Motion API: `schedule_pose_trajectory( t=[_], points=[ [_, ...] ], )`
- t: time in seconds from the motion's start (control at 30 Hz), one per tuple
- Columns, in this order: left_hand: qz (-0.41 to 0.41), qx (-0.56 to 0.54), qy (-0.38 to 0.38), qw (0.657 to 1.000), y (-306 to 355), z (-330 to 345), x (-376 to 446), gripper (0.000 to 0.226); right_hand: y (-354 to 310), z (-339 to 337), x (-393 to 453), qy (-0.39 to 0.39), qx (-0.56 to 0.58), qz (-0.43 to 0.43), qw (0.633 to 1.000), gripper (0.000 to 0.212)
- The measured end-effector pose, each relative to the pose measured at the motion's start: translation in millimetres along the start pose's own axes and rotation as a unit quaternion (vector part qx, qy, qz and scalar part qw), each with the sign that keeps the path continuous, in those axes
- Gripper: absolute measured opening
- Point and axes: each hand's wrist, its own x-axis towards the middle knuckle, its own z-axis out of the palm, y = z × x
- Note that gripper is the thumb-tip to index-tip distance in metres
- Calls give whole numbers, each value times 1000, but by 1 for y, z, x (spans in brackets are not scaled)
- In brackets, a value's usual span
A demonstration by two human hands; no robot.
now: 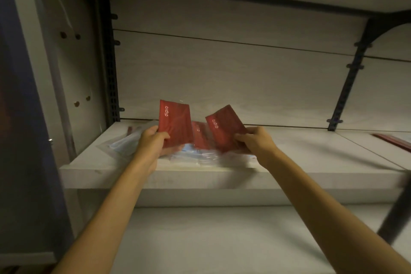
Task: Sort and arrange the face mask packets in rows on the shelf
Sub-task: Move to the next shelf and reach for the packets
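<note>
My left hand [153, 142] grips a red mask packet [176, 123] by its lower edge and holds it upright above the white shelf [300, 158]. My right hand [255, 140] pinches a second red packet [224, 128], tilted to the left. Between the two a third red packet [199, 134] lies on a loose pile of clear packets with light blue masks [195, 154]. More clear packets [124, 142] spread to the left of my left hand, with a red strip [133, 129] behind them.
Another red packet [394, 141] lies at the shelf's far right edge. A dark bracket [347, 87] stands at the back right, a perforated upright [111, 73] at the back left. A shelf board hangs above and a lower shelf [222, 240] sits below.
</note>
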Motion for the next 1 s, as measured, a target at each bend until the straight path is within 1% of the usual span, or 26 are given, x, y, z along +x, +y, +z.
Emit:
schedule_pose_trajectory(
  t=[0.07, 0.17, 0.3, 0.4, 0.5, 0.67, 0.8, 0.9, 1.0],
  points=[
    [-9, -14, -7, 1000, 2, 1, -2, 24, -1, -9, -13, -7, 69, 5, 998, 15],
    [-35, -36, -35, 998, 7, 11, -13, 23, -1, -25, -33, -39, 117, 14, 992, 21],
    [-37, -32, -97, 994, 9, 36, -35, 28, 6, -51, -53, -55, 139, 10, 989, 27],
    [-30, -16, -112, 993, 5, 63, -51, 30, 13, -74, -67, -48, 143, -9, 988, 29],
    [-19, -27, -127, 991, -3, 98, -70, 30, 25, -107, -80, -40, 141, -19, 989, 28],
    [-8, -19, -125, 992, -26, 162, -111, 30, 54, -179, -103, -47, 126, -21, 991, 24],
    [-8, -16, -120, 993, -50, 233, -155, 33, 90, -255, -120, -55, 113, -18, 992, 28],
    [-3, -12, -123, 992, -66, 287, -189, 29, 113, -312, -134, -70, 112, -26, 991, 31],
    [4, 1, -135, 991, -79, 338, -217, 28, 131, -366, -144, -58, 111, -43, 991, 30]
  ],
)
